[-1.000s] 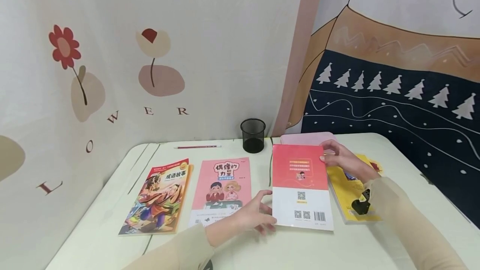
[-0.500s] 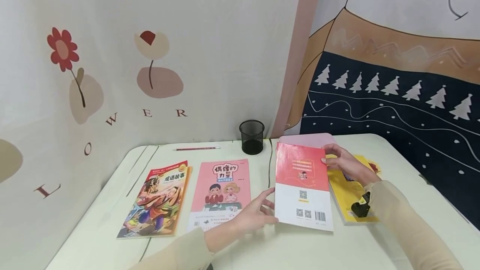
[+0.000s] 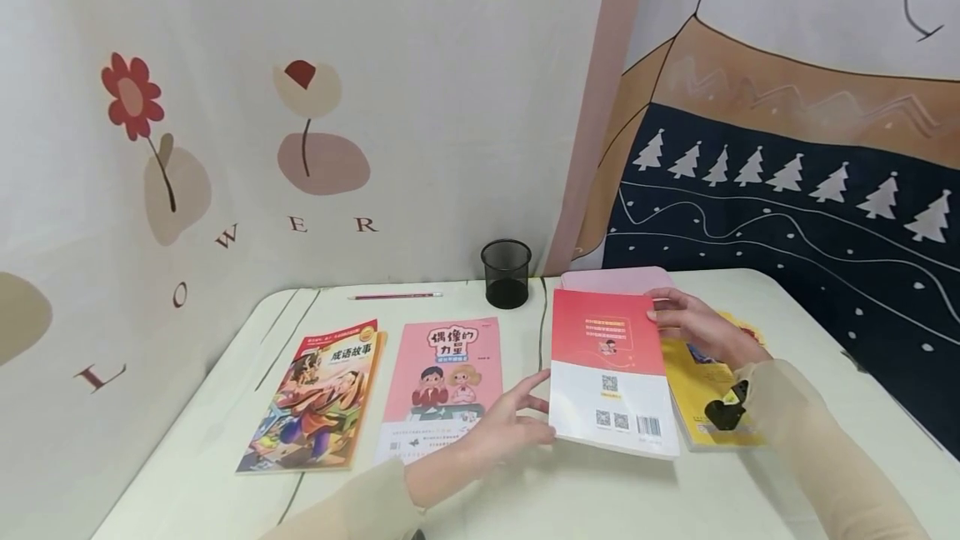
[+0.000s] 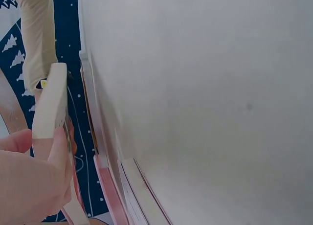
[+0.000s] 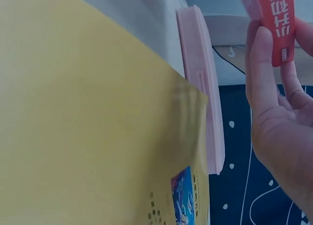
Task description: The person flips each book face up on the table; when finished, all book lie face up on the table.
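A paperback book (image 3: pixel 607 394) with a red-and-white back cover, QR codes and a barcode is held up between both hands, tilted above the table. My left hand (image 3: pixel 504 432) pinches its lower left edge; the left wrist view shows thumb and fingers on either side of the page block (image 4: pixel 51 102). At the upper right, my right hand (image 3: pixel 701 327) grips the spine side, and the right wrist view shows the red spine (image 5: pixel 281 32) between thumb and fingers. Partly behind the right forearm lies a yellow book (image 3: pixel 708 407). A pink book (image 3: pixel 450 357) lies left of my left hand.
An illustrated book (image 3: pixel 315 398) lies at the table's left. Toward the back are a pencil (image 3: pixel 393 297), a black mesh pen holder (image 3: pixel 506 277) and a pink case (image 3: pixel 618 278), partly covered by the held book. Printed curtains (image 3: pixel 450 107) hang behind the table.
The held book has shifted slightly right and its tilt has changed, its lower right corner swinging outward. Both hands keep their hold, the right hand moving a little right with it.
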Demonstrator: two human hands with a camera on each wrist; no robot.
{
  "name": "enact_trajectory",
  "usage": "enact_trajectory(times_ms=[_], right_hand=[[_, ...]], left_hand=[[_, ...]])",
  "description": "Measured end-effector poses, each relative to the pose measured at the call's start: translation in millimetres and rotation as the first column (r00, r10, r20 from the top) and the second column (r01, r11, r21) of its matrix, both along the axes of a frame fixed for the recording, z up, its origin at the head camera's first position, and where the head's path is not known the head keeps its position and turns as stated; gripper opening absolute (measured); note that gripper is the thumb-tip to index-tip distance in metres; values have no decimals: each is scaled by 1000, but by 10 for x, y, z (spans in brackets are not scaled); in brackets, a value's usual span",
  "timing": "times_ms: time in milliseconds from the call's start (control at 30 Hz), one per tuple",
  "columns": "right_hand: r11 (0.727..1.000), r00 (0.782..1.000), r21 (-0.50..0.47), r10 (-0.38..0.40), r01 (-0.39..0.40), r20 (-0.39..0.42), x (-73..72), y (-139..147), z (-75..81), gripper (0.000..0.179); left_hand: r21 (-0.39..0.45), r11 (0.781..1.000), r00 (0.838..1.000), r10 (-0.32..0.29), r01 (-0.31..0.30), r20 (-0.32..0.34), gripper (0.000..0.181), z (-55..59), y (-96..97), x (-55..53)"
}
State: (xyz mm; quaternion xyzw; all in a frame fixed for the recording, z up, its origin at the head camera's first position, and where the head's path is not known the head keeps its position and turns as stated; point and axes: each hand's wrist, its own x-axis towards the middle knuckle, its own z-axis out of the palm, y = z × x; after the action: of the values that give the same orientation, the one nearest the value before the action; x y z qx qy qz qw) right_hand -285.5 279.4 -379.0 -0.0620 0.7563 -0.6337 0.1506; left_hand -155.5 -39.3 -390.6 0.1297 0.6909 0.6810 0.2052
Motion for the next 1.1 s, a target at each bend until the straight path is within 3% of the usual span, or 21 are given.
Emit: enact_trajectory(times_ms=[100,233,433,633,900,1100], right_hand=[[999,1000,-36,-6,7,17,17,29,35,58],[996,1000,-86,3,-4,-18,41,60,78,53],[977,996,-208,26,-43,-86,90,87,134,24],[948,991,-302,66,-100,-120,107,98,170,29],[949,986,-294,76,-117,-148,119,77,213,27],[932,980,-330,101,-153,-169,121,41,228,28]], left_hand=[[51,998,1000,23,-23,5,70,2,-4,-6],[105,994,999,35,-36,9,65,4,-7,-19],[139,990,999,25,-29,30,63,-23,-13,-44],[146,989,996,-18,6,82,61,-60,-33,-86],[201,979,986,-56,23,159,57,-78,-41,-121],[248,968,975,-84,31,206,54,-81,-46,-122]])
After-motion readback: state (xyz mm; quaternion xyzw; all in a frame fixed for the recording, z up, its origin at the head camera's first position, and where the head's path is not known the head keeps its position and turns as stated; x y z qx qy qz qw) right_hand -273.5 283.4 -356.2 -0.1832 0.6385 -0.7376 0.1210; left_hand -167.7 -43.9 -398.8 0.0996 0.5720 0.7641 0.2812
